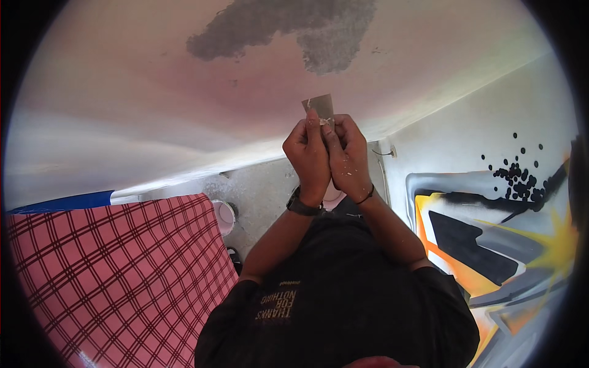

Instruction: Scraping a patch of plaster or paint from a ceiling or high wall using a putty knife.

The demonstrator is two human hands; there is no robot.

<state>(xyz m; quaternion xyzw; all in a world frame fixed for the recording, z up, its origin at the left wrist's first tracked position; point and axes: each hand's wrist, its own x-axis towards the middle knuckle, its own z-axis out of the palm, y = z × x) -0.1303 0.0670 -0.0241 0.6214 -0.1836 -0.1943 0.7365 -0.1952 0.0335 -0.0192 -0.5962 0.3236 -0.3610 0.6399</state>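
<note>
Both hands are raised side by side before the wall, touching along their edges. My left hand (306, 152), with a dark watch at its wrist, and my right hand (350, 154), with a thin dark band, pinch a small flat grey-brown piece (323, 105) between thumbs and fingers. It may be a scraper blade or sandpaper; its lower part is hidden by the fingers. Pale flakes lie on it, by the thumbs and on the right hand. Beyond it, the pinkish-white wall (257, 96) has rough grey patches (329, 48) where the paint coat is gone.
At the left is a surface under a pink checked cloth (124, 271), with a blue strip (64, 202) behind it. A pale bucket (224, 217) stands on the grey floor (257, 198); another pale container (332, 198) is partly hidden below my hands. A painted wall (460, 161) rises at the right.
</note>
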